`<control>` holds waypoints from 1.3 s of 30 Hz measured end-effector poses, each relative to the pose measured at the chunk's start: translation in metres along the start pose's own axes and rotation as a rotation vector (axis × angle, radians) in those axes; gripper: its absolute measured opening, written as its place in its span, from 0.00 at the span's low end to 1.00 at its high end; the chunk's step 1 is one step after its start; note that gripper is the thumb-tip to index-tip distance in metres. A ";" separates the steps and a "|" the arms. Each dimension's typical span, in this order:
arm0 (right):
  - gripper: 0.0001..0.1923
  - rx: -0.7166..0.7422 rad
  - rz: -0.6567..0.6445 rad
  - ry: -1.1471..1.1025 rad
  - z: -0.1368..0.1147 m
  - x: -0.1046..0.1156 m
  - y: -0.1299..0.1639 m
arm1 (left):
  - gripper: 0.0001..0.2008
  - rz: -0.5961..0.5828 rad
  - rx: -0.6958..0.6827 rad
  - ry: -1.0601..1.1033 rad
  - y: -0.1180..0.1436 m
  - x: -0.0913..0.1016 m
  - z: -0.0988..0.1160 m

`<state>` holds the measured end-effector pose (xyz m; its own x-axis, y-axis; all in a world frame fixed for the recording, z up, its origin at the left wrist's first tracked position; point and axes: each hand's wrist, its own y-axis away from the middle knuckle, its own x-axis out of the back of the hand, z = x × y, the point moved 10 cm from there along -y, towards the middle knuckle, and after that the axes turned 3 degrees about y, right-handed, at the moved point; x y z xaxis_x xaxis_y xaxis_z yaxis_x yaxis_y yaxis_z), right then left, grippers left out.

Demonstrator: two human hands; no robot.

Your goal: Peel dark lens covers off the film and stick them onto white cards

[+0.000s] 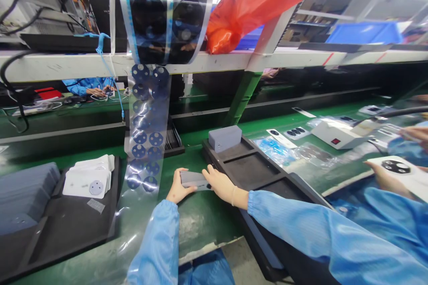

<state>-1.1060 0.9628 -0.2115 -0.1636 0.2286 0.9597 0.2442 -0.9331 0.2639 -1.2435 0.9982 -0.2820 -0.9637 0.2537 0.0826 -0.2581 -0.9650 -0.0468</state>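
Both my hands hold one small grey rectangular block (193,179) just above the green bench. My left hand (177,187) grips its left end, and my right hand (221,187) lies over its right end. The block sits right at the near left edge of a black compartmented tray (257,170). Another grey block (224,137) rests at that tray's far end. A clear film strip with dark blue round stickers (147,142) hangs down just left of my hands.
On the left, a black tray (67,222) holds white flat parts (88,178) and a grey stack (23,196). A white box with a red switch (336,136) stands right. Another person's sleeve and hand (388,180) reach in at right. An orange bag (254,0) hangs overhead.
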 end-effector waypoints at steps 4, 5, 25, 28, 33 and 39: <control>0.14 0.025 -0.024 -0.031 0.007 0.006 0.007 | 0.38 -0.056 -0.015 0.037 0.000 -0.005 0.004; 0.14 0.022 -0.023 -0.044 0.010 0.009 0.009 | 0.37 -0.057 -0.010 0.034 0.000 -0.004 0.004; 0.16 0.225 0.255 -0.268 0.006 0.128 0.055 | 0.40 -0.055 0.013 0.027 -0.004 -0.003 0.000; 0.16 0.302 0.140 -0.124 -0.026 0.097 0.040 | 0.43 -0.083 -0.001 0.032 -0.005 -0.004 0.000; 0.08 0.383 0.084 0.050 -0.084 0.052 0.008 | 0.48 -0.196 -0.010 0.058 -0.003 -0.003 0.002; 0.14 0.446 0.184 0.087 -0.106 0.039 -0.006 | 0.35 -0.221 -0.033 0.068 -0.004 -0.003 0.005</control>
<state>-1.2148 0.9475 -0.1857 -0.1543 0.0294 0.9876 0.6588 -0.7419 0.1250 -1.2388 1.0009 -0.2775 -0.8857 0.4635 0.0269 -0.4642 -0.8832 -0.0674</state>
